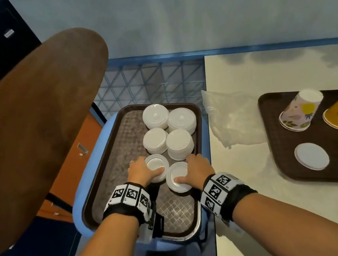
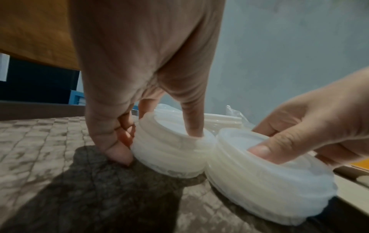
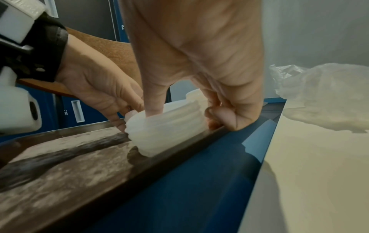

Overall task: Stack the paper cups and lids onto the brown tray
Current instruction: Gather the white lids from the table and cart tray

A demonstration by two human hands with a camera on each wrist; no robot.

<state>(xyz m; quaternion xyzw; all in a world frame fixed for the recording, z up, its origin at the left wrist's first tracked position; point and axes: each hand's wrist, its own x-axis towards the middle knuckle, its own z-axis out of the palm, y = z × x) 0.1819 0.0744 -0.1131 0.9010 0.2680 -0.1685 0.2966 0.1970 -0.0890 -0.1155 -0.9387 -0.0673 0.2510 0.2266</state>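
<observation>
A brown tray [image 1: 110, 160] rests on a blue chair seat and carries several stacks of white lids [image 1: 168, 128] at its far end. My left hand [image 1: 142, 173] grips a short upside-down lid stack [image 1: 158, 166] [image 2: 171, 151], thumb inside its hollow and curled fingers against the outer wall. My right hand [image 1: 196, 171] grips a second lid stack [image 1: 178, 179] [image 3: 165, 127] right beside it, near the tray's right rim, thumb inside as well. Both stacks sit on the tray floor and touch each other.
A cream table [image 1: 250, 170] stands to the right with a second brown tray [image 1: 281, 153] holding upturned paper cups [image 1: 300, 112], loose lids [image 1: 312, 155] and a clear plastic bag [image 1: 227, 117]. A brown chair back [image 1: 35, 129] rises at left. Blue cabinets stand behind.
</observation>
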